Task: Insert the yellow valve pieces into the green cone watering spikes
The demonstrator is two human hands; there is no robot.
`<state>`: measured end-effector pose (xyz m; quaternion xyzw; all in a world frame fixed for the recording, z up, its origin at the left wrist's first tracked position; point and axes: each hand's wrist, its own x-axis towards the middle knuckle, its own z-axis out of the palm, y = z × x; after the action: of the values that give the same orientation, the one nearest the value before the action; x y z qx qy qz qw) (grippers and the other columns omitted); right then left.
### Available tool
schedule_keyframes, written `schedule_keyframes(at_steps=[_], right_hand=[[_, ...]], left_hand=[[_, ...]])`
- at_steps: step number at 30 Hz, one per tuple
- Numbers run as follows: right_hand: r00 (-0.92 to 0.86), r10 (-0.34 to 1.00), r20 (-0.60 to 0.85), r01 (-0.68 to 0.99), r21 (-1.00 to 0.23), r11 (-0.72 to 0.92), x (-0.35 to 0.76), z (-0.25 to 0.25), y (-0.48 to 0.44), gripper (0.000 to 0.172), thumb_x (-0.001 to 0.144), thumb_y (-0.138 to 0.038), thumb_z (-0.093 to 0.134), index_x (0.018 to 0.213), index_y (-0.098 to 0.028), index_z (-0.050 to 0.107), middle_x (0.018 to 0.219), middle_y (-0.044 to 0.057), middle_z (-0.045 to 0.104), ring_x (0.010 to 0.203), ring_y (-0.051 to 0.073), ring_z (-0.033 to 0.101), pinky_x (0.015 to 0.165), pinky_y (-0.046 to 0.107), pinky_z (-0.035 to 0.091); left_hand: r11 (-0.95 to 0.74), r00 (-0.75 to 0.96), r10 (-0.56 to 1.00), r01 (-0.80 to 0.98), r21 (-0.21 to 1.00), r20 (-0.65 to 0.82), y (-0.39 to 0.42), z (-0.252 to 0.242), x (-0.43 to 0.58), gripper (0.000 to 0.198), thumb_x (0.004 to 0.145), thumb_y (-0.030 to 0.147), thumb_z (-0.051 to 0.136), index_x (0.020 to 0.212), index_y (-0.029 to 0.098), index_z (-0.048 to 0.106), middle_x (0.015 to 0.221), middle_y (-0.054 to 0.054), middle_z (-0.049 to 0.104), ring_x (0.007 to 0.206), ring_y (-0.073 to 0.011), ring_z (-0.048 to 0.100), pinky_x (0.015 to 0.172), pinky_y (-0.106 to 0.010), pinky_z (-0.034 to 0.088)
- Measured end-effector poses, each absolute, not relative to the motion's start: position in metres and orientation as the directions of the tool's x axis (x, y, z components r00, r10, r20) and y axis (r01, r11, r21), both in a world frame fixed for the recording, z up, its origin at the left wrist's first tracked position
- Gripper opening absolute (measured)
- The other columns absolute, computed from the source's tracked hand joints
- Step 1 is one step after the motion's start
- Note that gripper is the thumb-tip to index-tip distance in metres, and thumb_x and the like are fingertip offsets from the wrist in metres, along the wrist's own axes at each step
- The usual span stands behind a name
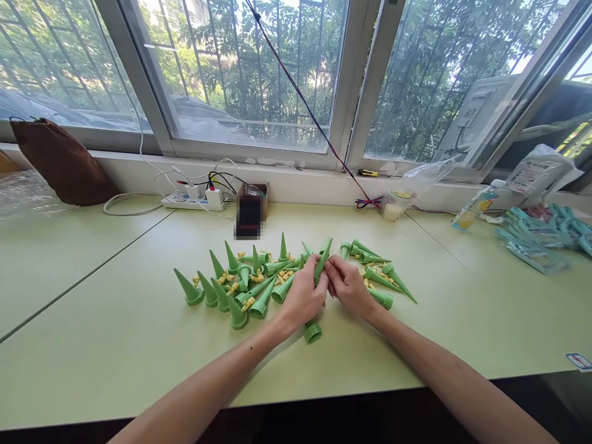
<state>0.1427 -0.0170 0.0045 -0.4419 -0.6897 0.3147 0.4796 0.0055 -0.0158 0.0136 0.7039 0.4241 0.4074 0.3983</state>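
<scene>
My left hand (305,290) is closed around a green plastic cone spike (324,259), its tip pointing up and away from me. Right beside it, my right hand (349,285) has its fingers pinched together at the spike's side; whatever small piece they hold is hidden. Several green cone spikes with ribbed caps (189,290) stand or lie to the left, with small yellow valve pieces (248,303) among them. More green spikes (400,283) and yellow pieces lie beyond my right hand. Below my left hand lies a spike with its open end (313,333) toward me.
At the back of the table (115,345) are a power strip (194,202) with cables, a small box (259,200), and a plastic-wrapped jar (393,209). A bottle (478,205) and teal packets (546,234) lie at right. A brown bag (65,166) leans at left.
</scene>
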Motion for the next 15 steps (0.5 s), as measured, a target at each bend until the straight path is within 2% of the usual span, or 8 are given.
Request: schedule_keyframes(at_steps=[8, 15], right_hand=[[-0.141, 0.914, 0.381, 0.293, -0.866, 0.406, 0.1425, 0.0034, -0.0176, 0.033, 0.098, -0.042, 0.043, 0.072, -0.022, 0.041, 0.049, -0.007, 0.042, 0.042, 0.011, 0.04, 0.044, 0.024, 0.03], [-0.138, 0.911, 0.389, 0.298, -0.861, 0.413, 0.1421, 0.0023, -0.0166, 0.033, 0.099, -0.04, 0.043, 0.072, -0.022, 0.041, 0.049, -0.006, 0.042, 0.043, 0.01, 0.039, 0.045, 0.024, 0.03]], left_hand=[[-0.32, 0.317, 0.92, 0.267, 0.909, 0.23, -0.0172, 0.016, 0.0054, 0.03, 0.091, 0.033, 0.044, 0.118, 0.019, 0.048, 0.067, 0.002, 0.06, 0.04, -0.009, 0.054, 0.042, -0.018, 0.042], [-0.321, 0.318, 0.919, 0.262, 0.91, 0.233, -0.0156, 0.0131, 0.0048, 0.032, 0.092, 0.033, 0.044, 0.12, 0.019, 0.048, 0.062, 0.004, 0.059, 0.041, -0.0099, 0.055, 0.044, -0.018, 0.042]])
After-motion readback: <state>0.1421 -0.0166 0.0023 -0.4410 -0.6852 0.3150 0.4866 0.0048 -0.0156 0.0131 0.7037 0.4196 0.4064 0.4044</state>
